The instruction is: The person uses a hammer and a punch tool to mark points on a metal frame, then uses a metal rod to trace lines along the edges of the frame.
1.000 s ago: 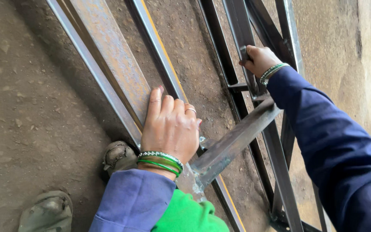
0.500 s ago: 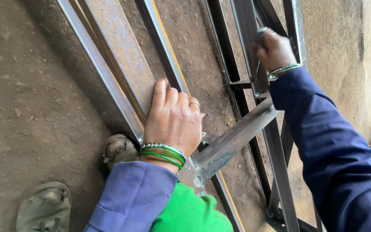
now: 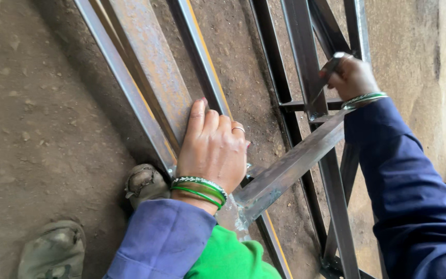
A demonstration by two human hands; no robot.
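The left hand [image 3: 213, 150] lies palm down with its fingers pressed together and stretched flat toward twelve o'clock, resting on the rusty steel channel [image 3: 150, 77] that runs from eleven o'clock down to the middle of the view; a ring sits on one finger and green bangles [image 3: 200, 188] circle the wrist. At two o'clock the right hand [image 3: 354, 77] is curled into a fist around a dark slim tool [image 3: 326, 72], whose tip points down at the joint of the welded steel frame [image 3: 305, 57]; what kind of tool it is cannot be told. A grey square tube [image 3: 290, 168] slants from five o'clock, just beside the left wrist, up to the right wrist. Both arms wear blue sleeves [image 3: 414, 196], with a green garment [image 3: 228, 258] at six o'clock. Two dusty shoes [image 3: 52, 250] stand on the dirt floor [image 3: 37, 129] at seven o'clock.
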